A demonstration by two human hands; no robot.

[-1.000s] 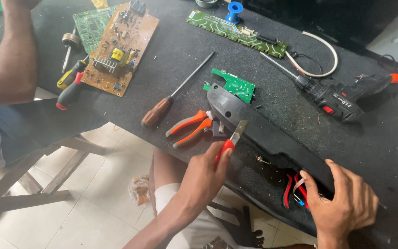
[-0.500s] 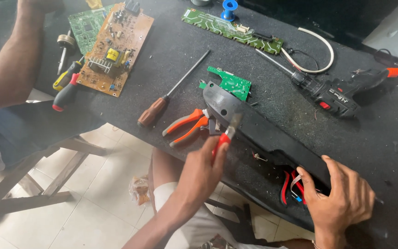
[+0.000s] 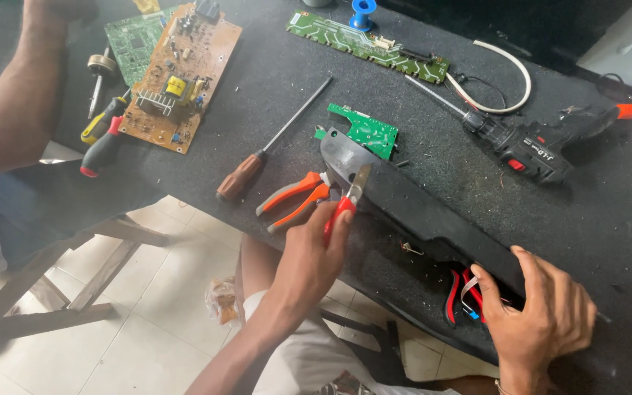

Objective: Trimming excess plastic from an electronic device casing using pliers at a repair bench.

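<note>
A person sits at a dark table (image 3: 184, 175), seen from above. The left hand (image 3: 312, 256) is closed around a red-handled tool (image 3: 345, 205), its flat metal tip pressed against the near end of a long black plastic casing (image 3: 418, 212) that lies diagonally across the table. The right hand (image 3: 543, 314) rests spread on the casing's other end, fingers pressing it down, beside red wires (image 3: 462, 292) spilling from its edge. Orange pliers (image 3: 294, 201) lie touching the casing's near end; a brown-handled screwdriver (image 3: 272, 146) and a small green board (image 3: 363, 132) sit just beyond. A drill (image 3: 528, 146) lies further right. Another person's arm (image 3: 23, 110) rests at the far left near a brown circuit board (image 3: 177, 80). If the tip slips off the hard plastic, it could jab the green board or scratch the casing; the casing may also pivot under the prying force
</note>
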